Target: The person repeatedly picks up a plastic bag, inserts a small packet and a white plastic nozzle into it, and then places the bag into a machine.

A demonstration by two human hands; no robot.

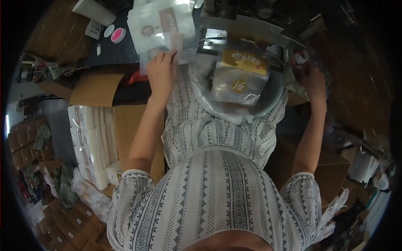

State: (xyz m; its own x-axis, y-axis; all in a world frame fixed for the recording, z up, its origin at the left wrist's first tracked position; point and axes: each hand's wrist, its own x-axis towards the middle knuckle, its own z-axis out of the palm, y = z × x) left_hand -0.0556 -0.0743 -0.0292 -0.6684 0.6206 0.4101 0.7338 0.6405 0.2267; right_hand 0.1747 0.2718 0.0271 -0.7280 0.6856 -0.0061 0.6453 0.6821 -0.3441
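We take the step in hand to be picking up a pouch: at 11 o'clock our left hand (161, 75) is mostly closed, fingers bent, seeming to pinch the lower part of a translucent pouch (171, 41). That pouch overlaps the pouch stack (140, 14) just beyond it. At 2 o'clock our right hand (315, 81) is blurred beside some clear plastic; its fingers look partly curled, but we cannot tell how far open it is or whether it grips anything. Between our hands, at 1 o'clock, a gold-banded pouch (239, 86) lies over the round basin (224, 116), its printing upside down to us. The pink round pot (118, 35) and white cup (94, 11) sit between 10 and 11 o'clock, and white packs (86, 140) stand at 9 o'clock. In our judgement, any further lift calls for a light pinch on a single layer, since thin, slick film could drag its neighbours along.
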